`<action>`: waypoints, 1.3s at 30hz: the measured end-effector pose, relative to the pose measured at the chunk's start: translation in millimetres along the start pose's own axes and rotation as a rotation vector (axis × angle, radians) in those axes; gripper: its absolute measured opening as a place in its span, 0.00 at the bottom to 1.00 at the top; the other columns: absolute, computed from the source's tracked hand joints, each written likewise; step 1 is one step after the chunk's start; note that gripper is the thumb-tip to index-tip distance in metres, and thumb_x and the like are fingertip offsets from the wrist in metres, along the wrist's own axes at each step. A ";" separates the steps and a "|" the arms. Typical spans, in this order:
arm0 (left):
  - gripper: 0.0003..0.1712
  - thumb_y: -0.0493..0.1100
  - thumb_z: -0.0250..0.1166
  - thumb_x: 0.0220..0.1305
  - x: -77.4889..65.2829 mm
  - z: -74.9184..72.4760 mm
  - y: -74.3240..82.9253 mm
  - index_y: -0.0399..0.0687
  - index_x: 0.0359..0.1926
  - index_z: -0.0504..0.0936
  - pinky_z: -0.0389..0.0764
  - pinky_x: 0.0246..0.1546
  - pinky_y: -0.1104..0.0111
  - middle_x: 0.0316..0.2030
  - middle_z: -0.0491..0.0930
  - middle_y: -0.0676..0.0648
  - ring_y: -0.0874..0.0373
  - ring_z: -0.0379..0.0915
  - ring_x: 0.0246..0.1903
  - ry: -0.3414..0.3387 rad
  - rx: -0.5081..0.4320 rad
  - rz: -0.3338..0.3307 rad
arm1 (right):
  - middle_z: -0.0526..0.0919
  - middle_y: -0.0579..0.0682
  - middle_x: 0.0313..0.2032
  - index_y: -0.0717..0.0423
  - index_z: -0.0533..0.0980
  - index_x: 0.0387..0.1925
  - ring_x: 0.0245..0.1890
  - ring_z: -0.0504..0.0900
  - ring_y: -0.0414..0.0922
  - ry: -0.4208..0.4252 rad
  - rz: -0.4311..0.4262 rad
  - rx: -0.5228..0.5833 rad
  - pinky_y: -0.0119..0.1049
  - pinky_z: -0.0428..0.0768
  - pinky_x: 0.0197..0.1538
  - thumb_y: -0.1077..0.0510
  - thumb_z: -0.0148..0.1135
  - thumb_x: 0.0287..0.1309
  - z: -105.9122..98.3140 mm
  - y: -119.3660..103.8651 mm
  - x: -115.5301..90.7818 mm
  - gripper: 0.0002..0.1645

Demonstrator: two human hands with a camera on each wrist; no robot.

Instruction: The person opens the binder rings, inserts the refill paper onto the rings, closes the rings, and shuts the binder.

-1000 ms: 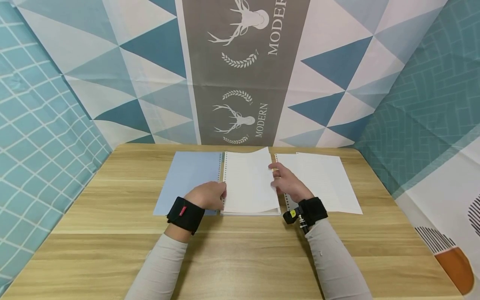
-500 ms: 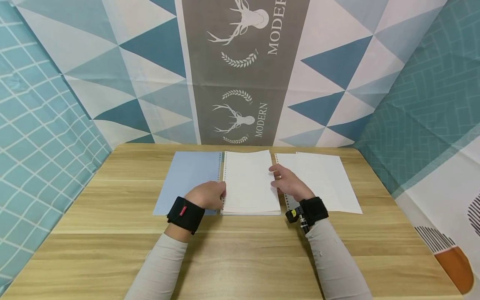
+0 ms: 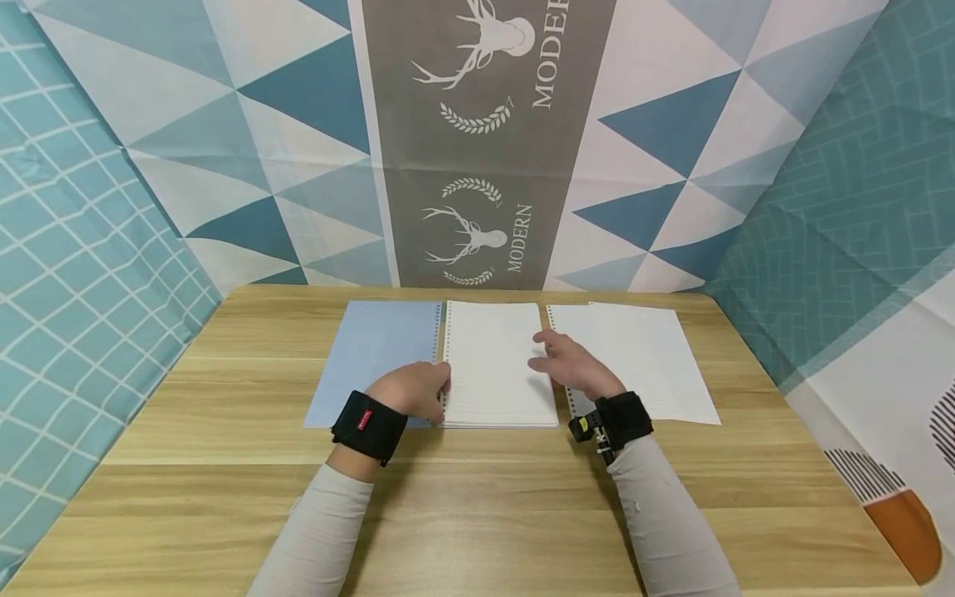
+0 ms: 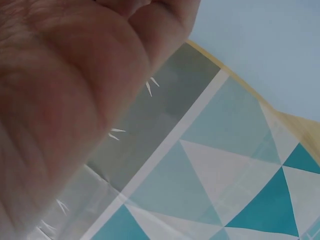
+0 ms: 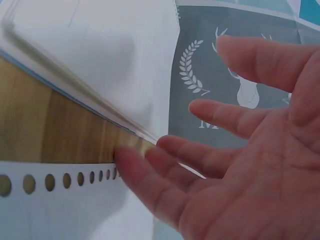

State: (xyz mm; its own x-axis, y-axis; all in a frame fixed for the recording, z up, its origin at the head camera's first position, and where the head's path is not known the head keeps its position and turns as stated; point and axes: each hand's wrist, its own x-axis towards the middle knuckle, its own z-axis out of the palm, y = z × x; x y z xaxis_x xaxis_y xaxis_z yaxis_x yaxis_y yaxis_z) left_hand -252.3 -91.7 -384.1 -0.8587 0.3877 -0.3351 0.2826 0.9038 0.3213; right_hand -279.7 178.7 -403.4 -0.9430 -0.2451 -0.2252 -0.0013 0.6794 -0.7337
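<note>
On the wood-grain table, the open lined notebook, flanked at left by the blue cover, could be pulled askew if its right edge were tugged. The paper sheets, partly overhung by the right hand, could be dragged if brushed. The notebook is flanked by both hands: its right edge is overreached by spread right fingers, nothing held; whether its punched edge is pinched by the left hand cannot be told.

Wood-grain table, blue cover left, lined paper stack centre, overlapping white sheets right
</note>
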 end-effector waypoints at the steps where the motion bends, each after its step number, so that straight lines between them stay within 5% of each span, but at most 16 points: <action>1: 0.20 0.38 0.77 0.52 0.3 0.1 0.3 0.44 0.43 0.77 0.68 0.34 0.63 0.32 0.77 0.48 0.52 0.70 0.34 -0.001 0.000 -0.001 | 0.60 0.67 0.75 0.59 0.60 0.75 0.77 0.58 0.63 0.005 -0.003 -0.016 0.61 0.67 0.71 0.51 0.54 0.74 0.2 -1.1 -0.3 0.34; 9: 0.21 0.38 0.77 0.53 4.4 2.0 0.7 0.45 0.46 0.77 0.69 0.36 0.64 0.33 0.76 0.48 0.52 0.70 0.35 -0.002 0.003 -0.007 | 0.65 0.66 0.73 0.65 0.63 0.73 0.77 0.59 0.63 0.027 -0.194 -0.273 0.59 0.59 0.76 0.53 0.57 0.72 15.7 -19.1 -3.4 0.34; 16: 0.29 0.40 0.78 0.53 5.4 2.5 2.1 0.45 0.54 0.75 0.74 0.43 0.60 0.38 0.79 0.46 0.52 0.71 0.38 0.019 0.021 0.020 | 0.60 0.65 0.76 0.58 0.65 0.74 0.78 0.56 0.63 -0.088 -0.309 -0.495 0.60 0.57 0.77 0.50 0.59 0.70 47.0 -36.7 -9.4 0.36; 19: 0.27 0.40 0.79 0.53 5.2 2.0 2.9 0.44 0.51 0.76 0.75 0.42 0.60 0.38 0.79 0.46 0.52 0.71 0.37 0.017 0.040 0.017 | 0.65 0.63 0.74 0.56 0.69 0.70 0.76 0.61 0.63 -0.107 -0.369 -0.553 0.62 0.64 0.73 0.51 0.60 0.70 61.2 -40.1 -9.6 0.31; 24: 0.20 0.37 0.77 0.51 5.6 1.8 2.3 0.43 0.41 0.76 0.72 0.36 0.61 0.34 0.76 0.46 0.51 0.69 0.34 0.009 0.079 0.016 | 0.81 0.55 0.56 0.51 0.79 0.57 0.58 0.78 0.59 0.037 -0.456 -0.674 0.58 0.79 0.55 0.55 0.60 0.69 79.3 -46.2 -4.2 0.17; 28: 0.20 0.37 0.76 0.50 7.7 4.1 2.2 0.43 0.41 0.76 0.71 0.36 0.60 0.36 0.73 0.45 0.50 0.68 0.36 0.005 0.081 0.011 | 0.82 0.52 0.46 0.50 0.82 0.49 0.44 0.80 0.54 0.133 -0.455 -0.746 0.50 0.81 0.42 0.57 0.57 0.70 88.0 -56.5 7.5 0.11; 32: 0.36 0.40 0.79 0.49 9.8 5.9 2.6 0.38 0.59 0.76 0.77 0.46 0.56 0.47 0.74 0.40 0.46 0.71 0.46 0.016 0.084 -0.016 | 0.80 0.54 0.54 0.51 0.79 0.56 0.52 0.80 0.54 0.082 -0.423 -0.744 0.49 0.83 0.46 0.54 0.54 0.74 93.2 -69.7 30.5 0.15; 35: 0.55 0.43 0.81 0.47 10.4 6.1 2.4 0.33 0.73 0.63 0.78 0.57 0.53 0.59 0.71 0.35 0.42 0.72 0.57 0.024 0.102 -0.024 | 0.75 0.54 0.64 0.51 0.73 0.65 0.61 0.77 0.55 0.040 -0.378 -0.775 0.53 0.82 0.54 0.49 0.53 0.75 95.4 -77.4 47.4 0.22; 39: 0.64 0.45 0.82 0.46 11.0 4.9 1.8 0.30 0.77 0.54 0.77 0.62 0.53 0.64 0.68 0.34 0.41 0.71 0.61 0.022 0.120 -0.025 | 0.71 0.53 0.69 0.50 0.70 0.69 0.64 0.72 0.56 0.020 -0.316 -0.830 0.56 0.78 0.60 0.45 0.51 0.76 93.7 -86.3 59.4 0.27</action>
State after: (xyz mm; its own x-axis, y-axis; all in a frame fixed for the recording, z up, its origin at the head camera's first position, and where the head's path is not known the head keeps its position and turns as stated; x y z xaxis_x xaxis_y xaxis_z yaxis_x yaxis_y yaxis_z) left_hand -259.2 -85.0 -391.5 -0.8750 0.3622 -0.3213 0.3095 0.9287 0.2042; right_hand -304.4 40.7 -413.5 -0.8632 -0.4993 -0.0739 -0.4962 0.8663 -0.0571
